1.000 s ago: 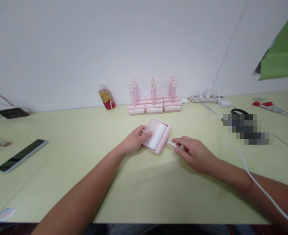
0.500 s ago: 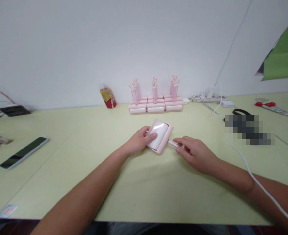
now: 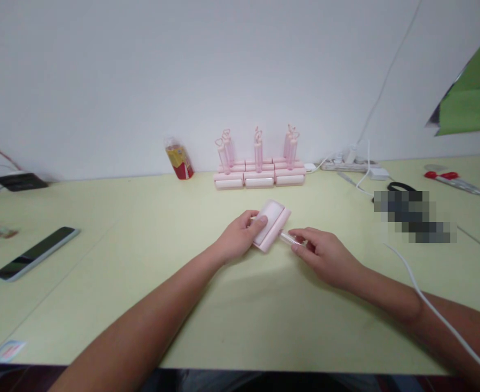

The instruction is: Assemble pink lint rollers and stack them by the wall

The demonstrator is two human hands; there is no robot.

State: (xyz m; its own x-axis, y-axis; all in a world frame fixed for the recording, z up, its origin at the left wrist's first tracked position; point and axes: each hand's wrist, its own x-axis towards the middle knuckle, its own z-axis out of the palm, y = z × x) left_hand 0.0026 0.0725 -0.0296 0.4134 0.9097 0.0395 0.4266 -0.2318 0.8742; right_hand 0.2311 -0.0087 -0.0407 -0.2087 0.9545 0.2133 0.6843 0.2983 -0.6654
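Observation:
A pink lint roller [image 3: 269,224] with a white roll is held above the table between my hands. My left hand [image 3: 241,235] is closed around the left side of its head, with the thumb lying across the white part. On the other side, my right hand [image 3: 322,252] pinches the clear handle [image 3: 289,238], which meets the pink edge of the head. The handle's far end is hidden inside my right fingers. Behind my hands, near the wall, several similar pink lint rollers [image 3: 259,181] stand in rows with clear handles upright and heart-shaped loops on top.
A yellow-and-red packet [image 3: 178,161] leans near the wall. A phone [image 3: 38,253] lies at left. Rightward are a power strip [image 3: 348,164], red-handled scissors [image 3: 456,181] and a blurred-out dark item [image 3: 415,218]. A white cable [image 3: 423,299] crosses over my right forearm.
My left hand has shifted slightly right and turned the roller head, so the white roll shows at a steeper slant. The right hand has stayed nearly in place on the handle.

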